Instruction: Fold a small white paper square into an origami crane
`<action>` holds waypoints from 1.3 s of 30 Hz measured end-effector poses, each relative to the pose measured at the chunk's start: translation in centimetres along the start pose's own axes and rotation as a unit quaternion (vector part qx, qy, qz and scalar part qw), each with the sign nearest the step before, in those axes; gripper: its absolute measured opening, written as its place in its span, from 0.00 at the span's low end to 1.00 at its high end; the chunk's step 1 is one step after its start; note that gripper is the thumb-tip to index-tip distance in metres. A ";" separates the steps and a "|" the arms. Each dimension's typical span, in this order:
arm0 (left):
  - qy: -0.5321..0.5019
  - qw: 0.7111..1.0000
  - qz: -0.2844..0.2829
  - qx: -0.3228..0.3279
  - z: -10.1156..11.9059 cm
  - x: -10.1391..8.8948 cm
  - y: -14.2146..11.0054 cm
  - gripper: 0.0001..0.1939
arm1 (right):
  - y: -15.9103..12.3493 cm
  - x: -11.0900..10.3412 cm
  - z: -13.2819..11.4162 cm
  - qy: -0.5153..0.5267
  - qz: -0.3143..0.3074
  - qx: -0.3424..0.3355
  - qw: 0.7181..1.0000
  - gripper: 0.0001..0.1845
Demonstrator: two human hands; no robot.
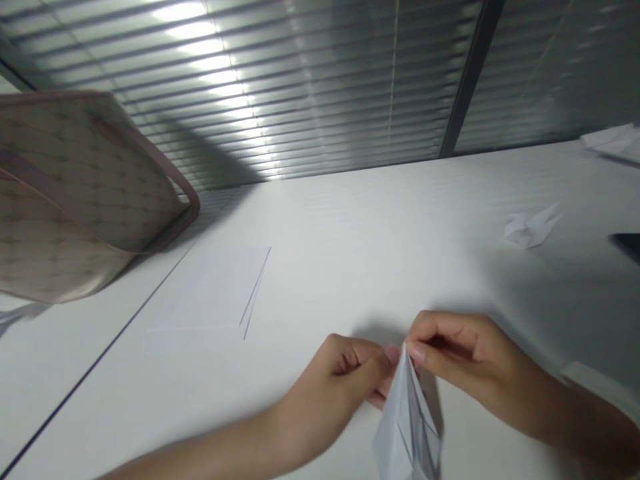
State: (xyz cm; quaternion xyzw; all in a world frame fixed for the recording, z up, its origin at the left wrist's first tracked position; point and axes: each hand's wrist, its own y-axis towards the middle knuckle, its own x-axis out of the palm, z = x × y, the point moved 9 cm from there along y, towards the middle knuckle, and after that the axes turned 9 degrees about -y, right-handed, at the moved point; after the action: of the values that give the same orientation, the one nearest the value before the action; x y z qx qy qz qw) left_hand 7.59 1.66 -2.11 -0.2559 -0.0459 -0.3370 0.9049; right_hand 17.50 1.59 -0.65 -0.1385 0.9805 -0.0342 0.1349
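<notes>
- A folded white paper (407, 427) is held near the bottom edge of the view, its narrow point directed away from the person and its wider, many-layered end cut off by the frame.
- The left side of that point is pinched between the thumb and fingers of the left hand (345, 387); the other fingers are curled, partly hidden by the paper.
- The very tip is gripped between thumb and forefinger of the right hand (463, 353), whose remaining fingers are bent inward.
- Flat white sheets (210, 287) are laid slightly askew on the white table (360, 247), to the left and beyond the left hand.
- A small folded paper figure (533, 228) is set beyond the right hand, well apart from it.
- The pale bag (75, 200) at the far left is covered with a repeated pattern of small marks, too blurred to be read as lettering; its strap (170, 173) is coloured pinkish.
- The far side is lined by slatted blinds (320, 87).
</notes>
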 end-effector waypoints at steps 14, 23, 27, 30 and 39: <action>-0.003 1.000 0.002 -0.008 -0.1 -0.1 0.0 0.24 | -0.3 0.3 0.2 0.002 0.002 -0.005 1.000 0.09; 0.014 1.000 0.007 -0.012 -0.2 -0.5 0.0 0.24 | -0.2 0.3 0.0 -0.005 -0.003 -0.009 1.000 0.09; 0.015 1.000 0.004 -0.012 -0.1 -0.7 0.0 0.25 | -0.2 0.5 0.0 -0.006 -0.013 -0.007 1.000 0.10; 0.010 1.000 0.002 -0.016 -0.2 -0.6 0.0 0.25 | -0.1 0.5 -0.1 -0.006 -0.016 -0.005 1.000 0.10; -0.025 1.000 -0.002 -0.013 -0.4 0.0 0.1 0.26 | -0.1 0.5 -0.2 -0.006 -0.020 -0.005 1.000 0.10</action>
State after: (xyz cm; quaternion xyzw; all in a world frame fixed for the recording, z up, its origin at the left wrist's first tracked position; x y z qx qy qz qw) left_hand 7.56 1.52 -2.50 -0.2758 -0.0648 -0.3328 0.8994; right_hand 17.02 1.38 -0.56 -0.1586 0.9770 -0.0314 0.1391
